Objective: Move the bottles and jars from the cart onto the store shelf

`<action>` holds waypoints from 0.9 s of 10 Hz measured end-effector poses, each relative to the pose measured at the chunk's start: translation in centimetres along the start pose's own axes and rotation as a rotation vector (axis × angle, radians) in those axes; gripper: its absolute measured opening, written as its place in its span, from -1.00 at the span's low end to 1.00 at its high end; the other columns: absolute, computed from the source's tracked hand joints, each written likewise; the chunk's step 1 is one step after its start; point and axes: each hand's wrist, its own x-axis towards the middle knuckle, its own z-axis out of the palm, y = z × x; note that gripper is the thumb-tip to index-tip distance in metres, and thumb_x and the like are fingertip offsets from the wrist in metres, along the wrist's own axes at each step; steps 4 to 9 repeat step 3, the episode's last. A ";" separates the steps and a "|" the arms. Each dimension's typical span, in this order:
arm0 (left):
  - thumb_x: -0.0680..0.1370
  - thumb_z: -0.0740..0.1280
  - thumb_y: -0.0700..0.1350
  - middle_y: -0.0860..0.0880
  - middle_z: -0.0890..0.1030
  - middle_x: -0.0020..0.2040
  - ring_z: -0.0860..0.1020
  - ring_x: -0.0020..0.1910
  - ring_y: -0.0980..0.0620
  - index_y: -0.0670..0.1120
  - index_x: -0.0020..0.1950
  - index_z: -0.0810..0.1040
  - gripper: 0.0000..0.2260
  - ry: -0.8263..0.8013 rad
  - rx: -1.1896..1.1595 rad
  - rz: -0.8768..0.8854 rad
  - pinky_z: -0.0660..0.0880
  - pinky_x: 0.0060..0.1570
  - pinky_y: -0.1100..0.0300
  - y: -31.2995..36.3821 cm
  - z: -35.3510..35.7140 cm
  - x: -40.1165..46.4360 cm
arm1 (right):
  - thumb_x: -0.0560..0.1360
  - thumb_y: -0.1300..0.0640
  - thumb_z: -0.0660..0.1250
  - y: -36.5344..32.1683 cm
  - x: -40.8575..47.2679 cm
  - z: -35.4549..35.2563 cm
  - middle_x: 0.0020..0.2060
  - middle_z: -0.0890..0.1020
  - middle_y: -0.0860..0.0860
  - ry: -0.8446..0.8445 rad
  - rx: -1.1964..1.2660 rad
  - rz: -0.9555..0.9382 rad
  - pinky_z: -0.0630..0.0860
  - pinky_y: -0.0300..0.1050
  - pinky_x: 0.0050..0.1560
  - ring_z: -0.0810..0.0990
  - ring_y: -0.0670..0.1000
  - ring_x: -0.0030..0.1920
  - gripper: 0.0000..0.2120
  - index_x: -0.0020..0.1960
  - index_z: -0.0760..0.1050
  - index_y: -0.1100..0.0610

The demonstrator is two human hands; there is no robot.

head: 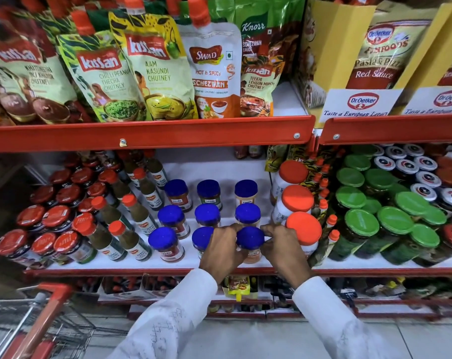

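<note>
A blue-lidded jar (250,238) stands at the front of the white middle shelf (116,265), rightmost of the front row. My left hand (223,248) and my right hand (282,246) both clasp it, one from each side, fingertips on the lid's rim. Several more blue-lidded jars (168,240) stand in rows beside and behind it. The wire cart (42,320) with its red handle is at the lower left; I cannot see what it holds.
Left of the blue jars stand red-capped sauce bottles (130,237) and red-lidded jars (52,221). White jars with orange lids (301,229) crowd close on the right, then green-lidded jars (390,221). A red shelf rail (152,133) with sauce pouches (157,71) hangs above.
</note>
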 end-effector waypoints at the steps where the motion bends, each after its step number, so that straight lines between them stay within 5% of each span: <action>1: 0.43 0.45 -0.26 -0.08 0.69 0.05 0.61 -0.11 0.03 -0.04 0.30 0.51 -0.55 0.009 -0.011 0.011 0.47 -0.08 0.21 0.1 -0.1 -0.3 | 0.32 0.48 0.28 0.0 -0.2 -0.1 -0.01 0.73 0.16 0.005 0.005 0.015 0.60 -0.05 -0.06 0.68 0.14 -0.07 -0.54 0.13 0.64 0.17; 2: 0.45 0.45 -0.27 -0.08 0.69 0.08 0.63 -0.06 0.01 -0.02 0.31 0.50 -0.54 -0.004 -0.008 0.012 0.52 -0.03 0.18 -0.4 0.0 -0.3 | 0.35 0.48 0.31 -0.3 -0.2 0.0 -0.01 0.73 0.14 -0.013 0.020 0.039 0.56 -0.12 -0.13 0.69 0.09 -0.21 -0.57 0.15 0.62 0.20; 9: 0.48 0.42 -0.23 -0.09 0.67 0.12 0.62 0.02 -0.02 -0.04 0.35 0.48 -0.56 0.014 0.025 0.037 0.53 -0.01 0.16 0.7 -1.2 -1.0 | 0.40 0.40 0.40 -0.5 -1.0 -0.9 0.09 0.70 0.13 0.000 0.030 0.054 0.62 -0.08 -0.08 0.70 0.06 -0.18 -0.56 0.25 0.57 0.18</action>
